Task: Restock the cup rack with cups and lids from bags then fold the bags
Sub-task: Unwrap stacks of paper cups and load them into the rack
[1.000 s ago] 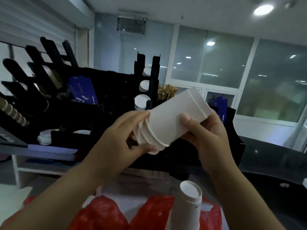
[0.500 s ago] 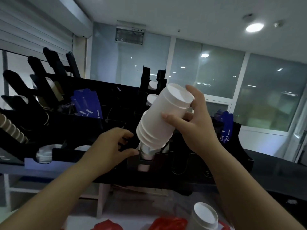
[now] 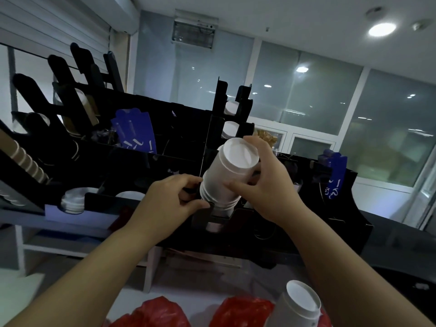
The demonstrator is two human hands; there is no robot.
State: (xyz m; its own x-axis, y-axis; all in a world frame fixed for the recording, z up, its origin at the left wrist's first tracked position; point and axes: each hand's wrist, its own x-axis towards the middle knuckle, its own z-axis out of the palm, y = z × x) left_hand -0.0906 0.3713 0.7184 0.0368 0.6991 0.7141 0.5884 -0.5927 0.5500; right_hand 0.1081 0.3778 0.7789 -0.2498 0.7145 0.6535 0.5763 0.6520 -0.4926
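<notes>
Loading now: right hand [image 3: 266, 185] gripping cup stack [image 3: 226, 175], entering cup rack [image 3: 295, 232] slot
Left hand [image 3: 172, 201]: pinching slot edge
Pending: second stack [image 3: 299, 303], red bags [image 3: 245, 310] unfolded

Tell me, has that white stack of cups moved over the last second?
Yes. The stack of cups, in the right hand, tipped open-end down and dropped into the black rack slot.

Matt white paper cups [image 3: 226, 178], matt black rack [image 3: 165, 168], probably plastic red bags [image 3: 243, 310]
</notes>
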